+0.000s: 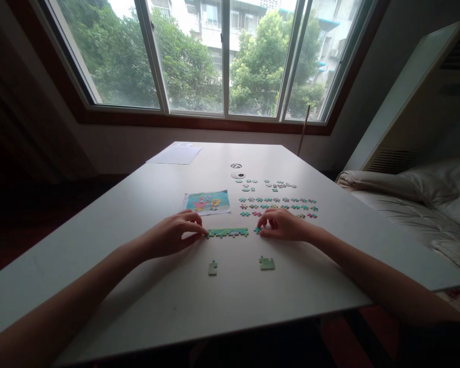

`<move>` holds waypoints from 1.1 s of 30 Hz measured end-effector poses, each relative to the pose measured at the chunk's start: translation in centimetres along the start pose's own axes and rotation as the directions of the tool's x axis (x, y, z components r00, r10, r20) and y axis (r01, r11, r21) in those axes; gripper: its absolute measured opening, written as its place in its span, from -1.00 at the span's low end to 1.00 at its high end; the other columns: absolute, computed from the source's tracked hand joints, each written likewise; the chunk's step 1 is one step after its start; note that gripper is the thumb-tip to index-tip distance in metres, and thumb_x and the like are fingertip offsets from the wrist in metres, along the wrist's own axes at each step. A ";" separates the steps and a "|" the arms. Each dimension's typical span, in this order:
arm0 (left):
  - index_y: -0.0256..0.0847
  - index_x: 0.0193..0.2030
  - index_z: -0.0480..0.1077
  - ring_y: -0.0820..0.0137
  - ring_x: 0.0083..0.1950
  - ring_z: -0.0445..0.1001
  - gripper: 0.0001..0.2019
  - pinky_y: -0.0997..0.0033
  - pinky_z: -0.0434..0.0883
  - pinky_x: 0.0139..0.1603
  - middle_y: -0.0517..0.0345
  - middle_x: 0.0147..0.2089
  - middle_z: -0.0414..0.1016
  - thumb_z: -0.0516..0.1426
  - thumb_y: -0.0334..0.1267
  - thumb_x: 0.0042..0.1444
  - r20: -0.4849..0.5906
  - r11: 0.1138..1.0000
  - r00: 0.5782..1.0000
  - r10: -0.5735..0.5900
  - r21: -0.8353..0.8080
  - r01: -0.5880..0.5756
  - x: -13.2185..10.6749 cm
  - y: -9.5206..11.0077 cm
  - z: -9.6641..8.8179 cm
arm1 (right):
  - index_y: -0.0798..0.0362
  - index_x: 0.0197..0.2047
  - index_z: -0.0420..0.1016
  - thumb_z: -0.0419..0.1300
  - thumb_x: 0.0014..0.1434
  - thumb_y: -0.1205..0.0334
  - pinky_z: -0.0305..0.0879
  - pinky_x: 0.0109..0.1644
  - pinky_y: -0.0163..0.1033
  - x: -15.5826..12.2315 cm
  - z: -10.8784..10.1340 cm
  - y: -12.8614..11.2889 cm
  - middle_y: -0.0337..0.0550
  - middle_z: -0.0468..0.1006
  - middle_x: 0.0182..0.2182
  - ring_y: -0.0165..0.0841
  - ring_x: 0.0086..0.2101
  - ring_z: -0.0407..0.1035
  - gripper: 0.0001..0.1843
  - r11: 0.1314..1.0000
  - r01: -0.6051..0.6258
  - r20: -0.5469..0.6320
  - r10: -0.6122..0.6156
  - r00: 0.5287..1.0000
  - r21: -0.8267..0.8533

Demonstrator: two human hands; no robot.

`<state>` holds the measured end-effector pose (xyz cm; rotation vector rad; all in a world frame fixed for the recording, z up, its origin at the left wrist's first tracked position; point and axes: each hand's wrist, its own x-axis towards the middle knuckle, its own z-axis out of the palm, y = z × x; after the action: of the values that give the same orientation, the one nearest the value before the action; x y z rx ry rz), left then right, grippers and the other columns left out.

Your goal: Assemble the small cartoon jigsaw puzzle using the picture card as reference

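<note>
A short joined strip of green puzzle pieces (pixel 227 232) lies on the white table (pixel 138 204). My left hand (pixel 174 232) rests at the strip's left end, its fingertips pinched against that end. My right hand (pixel 282 225) sits just right of the strip, fingers curled round a small green puzzle piece (pixel 257 230) near the strip's right end. Two loose green pieces, a small single piece (pixel 213 267) and a wider joined bit (pixel 267 263), lie nearer to me.
Rows of several loose puzzle pieces (pixel 278 203) lie behind my right hand. A cartoon reference picture (pixel 207 201) sits behind the strip. Farther back are a sheet of paper (pixel 174 154) and a round cable hole (pixel 236 166). A bed (pixel 417 204) stands right of the table.
</note>
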<state>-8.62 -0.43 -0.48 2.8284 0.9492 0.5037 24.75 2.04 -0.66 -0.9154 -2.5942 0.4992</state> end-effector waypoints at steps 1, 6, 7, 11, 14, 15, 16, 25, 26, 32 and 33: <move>-0.10 -0.17 0.50 0.40 -0.25 0.38 -0.79 0.41 0.36 -0.24 0.06 -0.24 0.43 0.04 -0.28 0.20 -0.001 1.000 1.000 0.003 0.003 -0.003 0.0 0.0 -0.1 | 0.09 -0.29 0.53 0.23 0.05 0.21 0.24 -0.37 -0.39 0.0 0.0 0.0 -0.18 0.43 -0.42 -0.51 -0.49 0.27 -0.84 1.000 0.001 -0.001 -0.001 1.000 -0.001; -0.11 -0.17 0.50 0.39 -0.24 0.39 -0.79 0.41 0.36 -0.23 0.06 -0.24 0.44 0.04 -0.28 0.20 0.002 1.000 1.000 0.011 0.009 -0.011 0.1 0.0 -0.2 | 0.08 -0.29 0.53 0.22 0.06 0.22 0.23 -0.37 -0.38 0.0 0.1 0.2 -0.19 0.43 -0.43 -0.51 -0.49 0.27 -0.85 1.000 0.005 -0.002 -0.005 1.000 -0.020; -0.11 -0.17 0.50 0.39 -0.24 0.39 -0.79 0.41 0.36 -0.23 0.06 -0.25 0.44 0.04 -0.29 0.20 -0.002 1.000 1.000 0.013 0.007 -0.013 0.0 -0.1 -0.2 | 0.08 -0.28 0.53 0.22 0.06 0.21 0.22 -0.37 -0.38 0.0 0.1 0.2 -0.19 0.43 -0.43 -0.51 -0.49 0.27 -0.85 1.000 0.006 -0.002 -0.006 1.000 -0.024; -0.11 -0.18 0.50 0.39 -0.24 0.40 -0.80 0.43 0.37 -0.23 0.06 -0.26 0.45 0.05 -0.31 0.18 -0.010 1.000 1.000 0.018 -0.001 -0.018 0.0 -0.3 -0.1 | 0.08 -0.28 0.53 0.22 0.07 0.19 0.22 -0.37 -0.37 0.0 0.1 0.3 -0.19 0.44 -0.43 -0.51 -0.49 0.27 -0.83 1.000 0.004 0.004 -0.004 1.000 -0.029; -0.13 -0.17 0.50 0.38 -0.22 0.40 -0.80 0.42 0.37 -0.21 0.05 -0.24 0.45 0.05 -0.31 0.18 0.002 1.000 1.000 0.012 0.003 -0.012 0.0 -0.2 -0.2 | 0.08 -0.28 0.52 0.23 0.06 0.19 0.22 -0.37 -0.38 0.0 0.1 0.2 -0.19 0.43 -0.42 -0.51 -0.49 0.27 -0.83 1.000 -0.004 0.006 0.004 1.000 -0.030; -0.13 -0.17 0.50 0.38 -0.22 0.40 -0.81 0.41 0.37 -0.20 0.05 -0.24 0.45 0.05 -0.31 0.18 0.002 1.000 1.000 0.011 0.004 -0.011 0.1 -0.1 -0.3 | 0.08 -0.28 0.52 0.23 0.06 0.19 0.22 -0.37 -0.38 0.0 0.0 0.1 -0.19 0.43 -0.42 -0.51 -0.49 0.27 -0.83 1.000 -0.005 0.006 0.005 1.000 -0.029; -0.13 -0.18 0.49 0.38 -0.22 0.40 -0.81 0.41 0.37 -0.20 0.05 -0.24 0.45 0.06 -0.31 0.18 -0.001 1.000 1.000 0.012 0.003 -0.012 0.1 0.0 -0.3 | 0.08 -0.28 0.52 0.23 0.06 0.19 0.22 -0.37 -0.38 0.0 0.0 0.1 -0.19 0.43 -0.42 -0.51 -0.49 0.27 -0.83 1.000 -0.006 0.008 0.006 1.000 -0.027; -0.12 -0.18 0.49 0.38 -0.22 0.40 -0.81 0.40 0.37 -0.21 0.07 -0.24 0.45 0.05 -0.32 0.17 0.007 1.000 1.000 0.007 0.008 -0.007 0.0 0.0 -0.3 | 0.08 -0.28 0.53 0.23 0.06 0.20 0.22 -0.38 -0.38 0.0 0.0 0.0 -0.18 0.42 -0.42 -0.51 -0.50 0.26 -0.84 1.000 -0.003 0.005 0.004 1.000 -0.029; -0.11 -0.18 0.49 0.38 -0.22 0.40 -0.81 0.40 0.37 -0.21 0.07 -0.24 0.45 0.06 -0.32 0.17 0.008 1.000 1.000 0.006 0.008 -0.006 0.0 0.0 -0.3 | 0.09 -0.28 0.53 0.23 0.06 0.20 0.22 -0.38 -0.38 0.0 -0.1 0.0 -0.18 0.42 -0.42 -0.51 -0.50 0.26 -0.84 1.000 -0.004 0.010 0.004 1.000 -0.030; -0.11 -0.19 0.49 0.38 -0.21 0.40 -0.82 0.41 0.37 -0.20 0.08 -0.24 0.45 0.06 -0.32 0.17 0.017 1.000 1.000 0.003 0.006 -0.004 0.1 0.0 -0.3 | 0.09 -0.28 0.53 0.24 0.05 0.17 0.23 -0.37 -0.37 0.0 -0.2 -0.1 -0.18 0.44 -0.43 -0.50 -0.49 0.28 -0.81 0.999 -0.017 0.014 0.017 1.000 -0.035; -0.11 -0.19 0.49 0.38 -0.21 0.40 -0.82 0.41 0.37 -0.20 0.08 -0.24 0.45 0.06 -0.32 0.17 0.015 1.000 1.000 0.004 0.006 -0.004 0.1 0.0 -0.3 | 0.09 -0.28 0.53 0.24 0.05 0.16 0.23 -0.37 -0.37 0.0 -0.2 0.0 -0.18 0.44 -0.43 -0.50 -0.49 0.29 -0.81 0.999 -0.019 0.014 0.019 1.000 -0.034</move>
<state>-8.66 -0.38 -0.17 2.8360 0.9442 0.4807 24.86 2.05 -0.44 -0.9512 -2.6170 0.4707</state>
